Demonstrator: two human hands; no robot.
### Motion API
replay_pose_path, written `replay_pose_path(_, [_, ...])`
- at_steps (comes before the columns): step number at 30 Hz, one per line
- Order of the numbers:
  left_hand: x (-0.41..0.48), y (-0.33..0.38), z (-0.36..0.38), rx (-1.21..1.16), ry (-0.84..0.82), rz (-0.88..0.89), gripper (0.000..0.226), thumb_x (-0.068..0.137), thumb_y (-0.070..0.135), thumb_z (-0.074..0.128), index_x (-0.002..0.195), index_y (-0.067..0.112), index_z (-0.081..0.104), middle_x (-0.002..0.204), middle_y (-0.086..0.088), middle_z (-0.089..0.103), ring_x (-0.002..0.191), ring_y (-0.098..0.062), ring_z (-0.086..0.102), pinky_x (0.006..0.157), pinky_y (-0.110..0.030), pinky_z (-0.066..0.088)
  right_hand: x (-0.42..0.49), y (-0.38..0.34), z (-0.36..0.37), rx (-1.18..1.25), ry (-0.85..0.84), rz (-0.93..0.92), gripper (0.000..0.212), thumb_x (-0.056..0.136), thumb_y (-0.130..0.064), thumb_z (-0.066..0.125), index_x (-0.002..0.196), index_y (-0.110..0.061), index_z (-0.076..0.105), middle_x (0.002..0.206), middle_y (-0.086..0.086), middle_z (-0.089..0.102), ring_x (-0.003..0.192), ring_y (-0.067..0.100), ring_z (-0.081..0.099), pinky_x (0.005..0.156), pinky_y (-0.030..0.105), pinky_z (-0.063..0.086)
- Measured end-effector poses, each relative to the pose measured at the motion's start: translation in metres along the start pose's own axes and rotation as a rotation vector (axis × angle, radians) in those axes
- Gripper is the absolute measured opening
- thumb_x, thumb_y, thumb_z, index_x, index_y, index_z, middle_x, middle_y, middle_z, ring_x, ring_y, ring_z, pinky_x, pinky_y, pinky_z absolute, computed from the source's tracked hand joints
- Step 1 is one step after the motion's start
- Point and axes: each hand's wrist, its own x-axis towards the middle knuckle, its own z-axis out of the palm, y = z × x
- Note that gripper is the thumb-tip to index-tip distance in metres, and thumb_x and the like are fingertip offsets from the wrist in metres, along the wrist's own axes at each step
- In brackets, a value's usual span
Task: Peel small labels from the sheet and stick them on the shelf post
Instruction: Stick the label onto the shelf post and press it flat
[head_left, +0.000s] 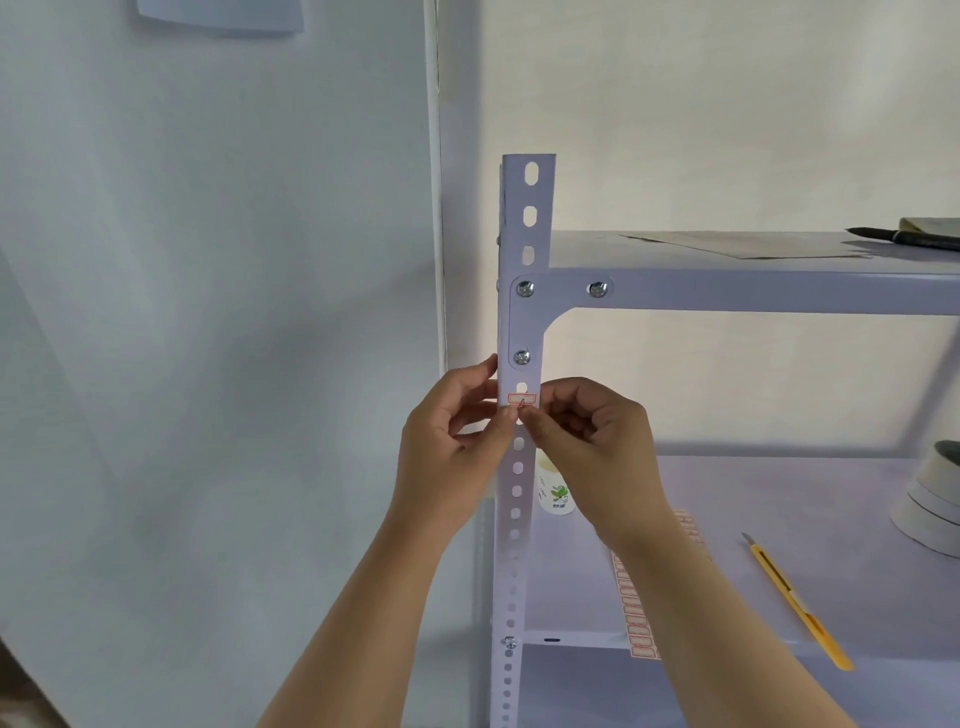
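Both hands meet at the shelf post (519, 332): left hand (457, 431) and right hand (592, 431) pinch together just under a red-bordered label (521, 399) stuck there; its writing is unreadable; the label sheet (641, 618) lies on the lower shelf (779, 499), near right

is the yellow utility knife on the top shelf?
No. The yellow utility knife lies on the lower pale-lavender metal shelf, right of the red-bordered label sheet, while the top shelf holds a black pen.
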Motion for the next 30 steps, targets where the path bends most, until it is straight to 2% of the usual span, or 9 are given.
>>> replay_pose_path(6, [0.000, 0.000, 0.011, 0.043, 0.127, 0.008, 0.019, 0.089, 0.008, 0.070, 0.107, 0.015, 0.068, 0.098, 0.002, 0.077, 0.086, -0.011, 0.074, 0.079, -0.025, 0.057, -0.002, 0.002, 0.010, -0.059, 0.147, 0.013, 0.019, 0.088, -0.013, 0.072, 0.070, -0.007, 0.068, 0.051, -0.011, 0.056, 0.048, 0.008, 0.044, 0.052, 0.018, 0.039])
replay_pose_path(9, [0.002, -0.001, 0.011, 0.043, 0.152, 0.029, 0.012, 0.087, 0.019, 0.070, 0.098, 0.015, 0.068, 0.092, 0.001, 0.078, 0.084, -0.013, 0.075, 0.076, -0.027, 0.058, 0.000, 0.002, 0.013, -0.087, 0.185, 0.012, 0.022, 0.088, -0.016, 0.072, 0.067, -0.010, 0.067, 0.048, -0.013, 0.055, 0.047, 0.007, 0.044, 0.051, 0.017, 0.038])
replay_pose_path(11, [0.002, 0.000, 0.011, 0.051, 0.156, 0.032, 0.013, 0.085, 0.024, 0.070, 0.095, 0.015, 0.068, 0.089, 0.001, 0.078, 0.083, -0.012, 0.075, 0.076, -0.028, 0.058, 0.000, 0.002, 0.012, -0.096, 0.175, 0.005, 0.022, 0.089, -0.018, 0.071, 0.069, -0.012, 0.068, 0.050, -0.010, 0.057, 0.048, 0.009, 0.045, 0.051, 0.021, 0.040])
replay_pose_path(14, [0.003, 0.000, 0.005, -0.002, 0.103, 0.005, 0.007, 0.089, 0.013, 0.072, 0.096, 0.014, 0.070, 0.091, 0.002, 0.080, 0.086, -0.013, 0.076, 0.081, -0.038, 0.060, 0.001, 0.003, 0.005, -0.111, 0.094, -0.035, 0.018, 0.093, -0.016, 0.067, 0.077, -0.011, 0.072, 0.065, 0.007, 0.069, 0.057, 0.026, 0.060, 0.057, 0.033, 0.050])
replay_pose_path(17, [0.004, -0.001, -0.003, -0.064, 0.025, -0.010, 0.017, 0.090, 0.008, 0.071, 0.106, 0.013, 0.072, 0.101, -0.001, 0.080, 0.096, -0.019, 0.076, 0.090, -0.049, 0.059, 0.003, 0.002, -0.001, -0.114, 0.028, -0.057, 0.016, 0.095, -0.008, 0.063, 0.084, -0.005, 0.074, 0.069, 0.004, 0.072, 0.059, 0.014, 0.064, 0.060, 0.023, 0.052])
replay_pose_path(19, [0.004, -0.003, -0.005, -0.073, 0.001, -0.009, 0.024, 0.089, 0.005, 0.071, 0.112, 0.011, 0.071, 0.105, 0.000, 0.080, 0.100, -0.017, 0.076, 0.091, -0.043, 0.059, 0.003, 0.003, -0.002, -0.098, 0.009, -0.054, 0.015, 0.095, -0.006, 0.063, 0.085, -0.005, 0.074, 0.068, 0.002, 0.072, 0.060, 0.009, 0.064, 0.062, 0.020, 0.052])
replay_pose_path(23, [0.003, -0.008, -0.006, -0.061, -0.008, -0.008, 0.034, 0.089, -0.002, 0.069, 0.121, 0.009, 0.068, 0.109, 0.000, 0.079, 0.102, -0.014, 0.075, 0.085, -0.027, 0.058, -0.002, 0.008, 0.000, -0.039, 0.023, -0.029, 0.011, 0.093, -0.004, 0.066, 0.090, -0.009, 0.075, 0.075, -0.004, 0.075, 0.068, 0.012, 0.067, 0.069, 0.027, 0.057])
replay_pose_path(26, [0.002, -0.010, -0.005, -0.068, -0.025, 0.001, 0.037, 0.089, -0.003, 0.068, 0.123, 0.011, 0.065, 0.113, -0.002, 0.077, 0.105, -0.017, 0.073, 0.083, -0.024, 0.057, -0.005, 0.007, 0.003, -0.018, 0.042, -0.014, 0.009, 0.092, -0.002, 0.066, 0.093, -0.006, 0.074, 0.076, -0.005, 0.074, 0.067, 0.008, 0.065, 0.066, 0.020, 0.051])
replay_pose_path(30, [-0.002, -0.007, -0.005, -0.036, -0.054, 0.006, 0.039, 0.091, -0.001, 0.066, 0.124, 0.019, 0.063, 0.117, 0.004, 0.075, 0.101, -0.013, 0.073, 0.083, -0.022, 0.056, -0.010, 0.006, 0.007, -0.042, 0.093, 0.003, 0.012, 0.093, -0.003, 0.065, 0.094, -0.010, 0.074, 0.080, 0.002, 0.076, 0.071, 0.012, 0.067, 0.070, 0.025, 0.055])
